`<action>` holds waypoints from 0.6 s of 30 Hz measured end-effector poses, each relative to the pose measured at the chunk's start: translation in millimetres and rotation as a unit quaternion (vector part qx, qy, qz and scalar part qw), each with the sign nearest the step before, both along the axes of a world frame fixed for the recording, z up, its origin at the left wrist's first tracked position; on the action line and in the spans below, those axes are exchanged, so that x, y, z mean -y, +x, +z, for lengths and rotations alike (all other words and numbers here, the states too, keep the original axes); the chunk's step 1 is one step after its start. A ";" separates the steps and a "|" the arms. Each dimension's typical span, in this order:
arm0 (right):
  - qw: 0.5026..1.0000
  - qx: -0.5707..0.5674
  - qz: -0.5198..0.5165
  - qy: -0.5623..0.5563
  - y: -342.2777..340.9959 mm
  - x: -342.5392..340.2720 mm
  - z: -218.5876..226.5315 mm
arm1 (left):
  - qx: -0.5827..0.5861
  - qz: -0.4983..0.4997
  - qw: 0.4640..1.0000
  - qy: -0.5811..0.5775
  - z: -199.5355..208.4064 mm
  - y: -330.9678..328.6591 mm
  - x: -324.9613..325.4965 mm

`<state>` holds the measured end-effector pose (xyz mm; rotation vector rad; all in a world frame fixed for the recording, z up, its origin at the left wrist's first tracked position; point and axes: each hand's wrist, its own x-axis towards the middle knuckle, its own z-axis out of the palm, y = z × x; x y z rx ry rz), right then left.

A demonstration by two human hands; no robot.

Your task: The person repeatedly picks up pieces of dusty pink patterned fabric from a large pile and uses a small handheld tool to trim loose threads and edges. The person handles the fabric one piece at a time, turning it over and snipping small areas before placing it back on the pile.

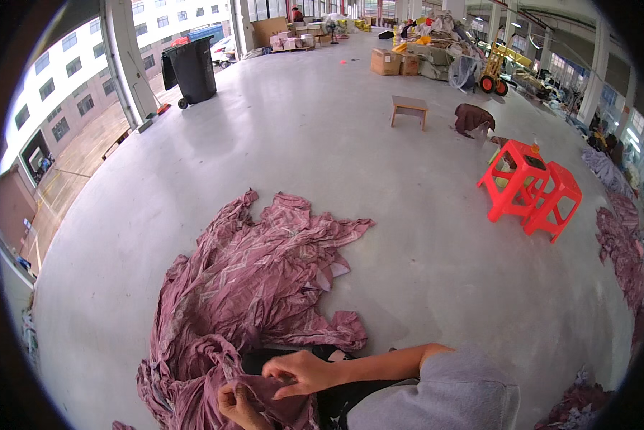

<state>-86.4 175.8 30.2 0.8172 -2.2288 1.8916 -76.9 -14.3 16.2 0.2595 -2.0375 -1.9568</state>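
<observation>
A large mauve cloth with pale line patterns [243,279] lies crumpled across the floor and is gathered up towards my lap. My left hand [239,407] pinches a fold of it close to the lower edge of the view. Just above and to the right, my right hand [304,373] is held over the same fold, its fingers curled and its thumb side against the fabric. Whether a thread or bit of cloth sits between those fingers is too small to see. A grey sleeve covers my right upper arm.
Two red plastic stools [514,179] stand to the right, small items on one. Beyond are a low wooden stool [409,109] and a brown cloth heap [474,119]. Far off are a black wheeled bin [194,72], cardboard boxes [385,61] and a yellow hand truck [493,68]. Cloth piles [619,251] line the right side.
</observation>
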 end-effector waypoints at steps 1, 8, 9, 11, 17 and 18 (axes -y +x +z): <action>1.000 -0.025 -0.013 0.004 -6.4 7.7 2.0 | -0.055 -0.035 0.998 0.021 -17.6 0.1 4.2; 0.998 -0.018 -0.009 0.066 -10.7 19.2 -24.2 | -0.110 -0.012 0.989 -0.094 14.4 4.7 -6.3; 0.997 0.026 -0.009 0.067 -11.8 16.4 -18.8 | -0.095 -0.020 0.991 -0.091 26.2 6.4 -8.6; 0.998 0.053 -0.001 0.022 -15.4 15.7 -17.5 | -0.046 -0.003 0.986 -0.159 29.4 8.1 -4.7; 0.985 0.155 0.054 -0.056 -32.2 4.2 2.7 | -0.081 0.048 0.953 -0.286 -18.6 -10.2 32.8; 0.955 0.257 0.078 -0.122 -33.3 -4.3 -0.2 | -0.072 0.035 0.955 -0.286 -19.7 -14.5 27.8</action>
